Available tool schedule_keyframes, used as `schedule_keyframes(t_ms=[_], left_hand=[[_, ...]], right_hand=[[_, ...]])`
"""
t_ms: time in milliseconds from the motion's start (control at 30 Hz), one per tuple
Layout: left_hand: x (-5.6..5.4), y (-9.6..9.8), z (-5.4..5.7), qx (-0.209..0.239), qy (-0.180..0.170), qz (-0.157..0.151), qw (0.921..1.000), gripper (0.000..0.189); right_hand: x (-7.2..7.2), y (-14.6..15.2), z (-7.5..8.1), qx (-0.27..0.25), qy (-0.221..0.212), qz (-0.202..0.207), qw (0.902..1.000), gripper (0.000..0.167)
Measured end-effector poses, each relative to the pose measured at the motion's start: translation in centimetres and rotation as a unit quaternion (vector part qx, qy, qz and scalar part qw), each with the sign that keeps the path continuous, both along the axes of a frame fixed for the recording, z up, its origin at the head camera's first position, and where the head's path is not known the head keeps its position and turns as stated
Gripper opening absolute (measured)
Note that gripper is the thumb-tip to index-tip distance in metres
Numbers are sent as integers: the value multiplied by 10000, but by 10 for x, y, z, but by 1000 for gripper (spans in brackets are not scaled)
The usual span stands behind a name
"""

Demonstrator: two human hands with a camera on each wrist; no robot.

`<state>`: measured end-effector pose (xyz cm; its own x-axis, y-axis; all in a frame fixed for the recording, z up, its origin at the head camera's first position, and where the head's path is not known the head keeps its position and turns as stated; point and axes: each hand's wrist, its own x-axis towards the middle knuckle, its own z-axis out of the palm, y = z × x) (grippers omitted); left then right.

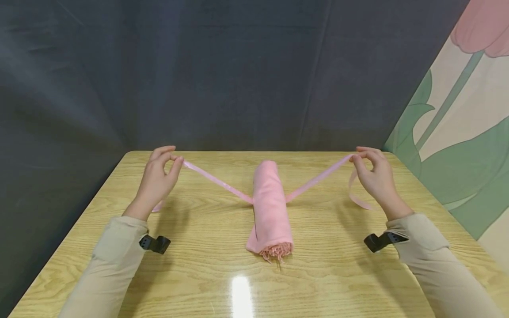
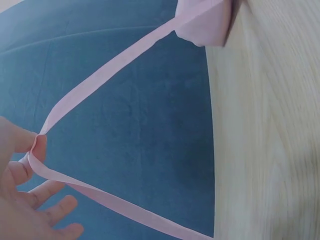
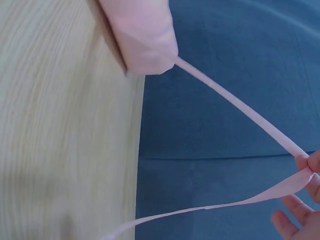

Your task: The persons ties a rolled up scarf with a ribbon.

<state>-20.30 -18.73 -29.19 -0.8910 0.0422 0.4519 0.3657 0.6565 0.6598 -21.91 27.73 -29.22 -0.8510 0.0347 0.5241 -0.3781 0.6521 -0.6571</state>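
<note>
A rolled pink scarf [image 1: 272, 203] with a fringed near end lies lengthwise in the middle of the table. From its two sides a pink ribbon [image 1: 218, 181] rises outward in a V; the part below the roll is hidden. My left hand [image 1: 157, 176] pinches one length of it between thumb and index finger, above the table's far left. At the far right, my right hand [image 1: 375, 174] pinches the other length the same way. Loose ribbon tails hang from both hands; the left wrist view shows one tail [image 2: 130, 210], the right wrist view the other [image 3: 210, 206].
The wood-grain table [image 1: 199, 274] ends at a dark blue curtain [image 1: 238, 79] behind. A wall with a painted tulip [image 1: 457, 123] stands along the right side. Each wrist wears a small black camera, such as the left one [image 1: 156, 244].
</note>
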Motion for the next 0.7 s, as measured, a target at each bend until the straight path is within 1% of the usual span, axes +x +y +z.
schedule_keyframes(t_ms=[167, 300, 500, 700], left_hand=[[-1, 3, 2, 95, 26, -78, 9999, 31], [-1, 5, 6, 177, 1, -142, 9997, 30], [1, 10, 10, 255, -83, -212, 9994, 29], [2, 14, 15, 308, -220, -271, 9989, 28]], right_hand=[[3, -6, 7, -17, -128, 99, 9999, 33], [4, -9, 11, -10, -212, 169, 9996, 34], [7, -14, 16, -69, -378, 268, 9989, 35], [8, -16, 18, -128, -406, 315, 9986, 36]])
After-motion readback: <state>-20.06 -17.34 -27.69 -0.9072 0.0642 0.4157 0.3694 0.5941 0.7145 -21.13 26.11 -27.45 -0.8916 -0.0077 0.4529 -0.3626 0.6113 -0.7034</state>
